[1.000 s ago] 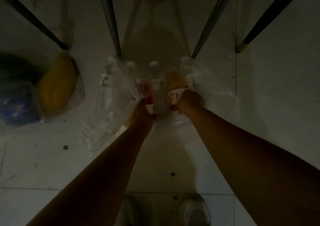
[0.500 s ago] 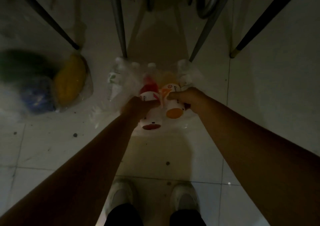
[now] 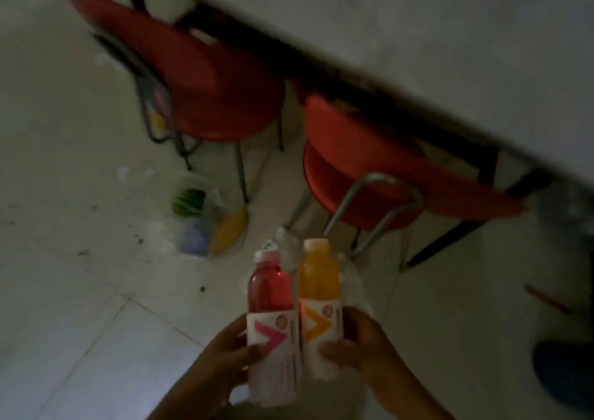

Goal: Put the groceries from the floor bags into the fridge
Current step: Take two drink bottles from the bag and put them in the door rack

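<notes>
Hands (image 3: 225, 355) grip two bottles (image 3: 271, 294).

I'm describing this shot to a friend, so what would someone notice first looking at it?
Two drink bottles held up side by side low in the centre: a red bottle gripped by the left hand and an orange bottle gripped by the right hand. Behind them, two red chairs are tucked under a pale table. On the floor to the left lies a clear bag of groceries.

Red bottle (image 3: 270, 310) and orange bottle (image 3: 319, 304) upright, side by side, touching.
</notes>
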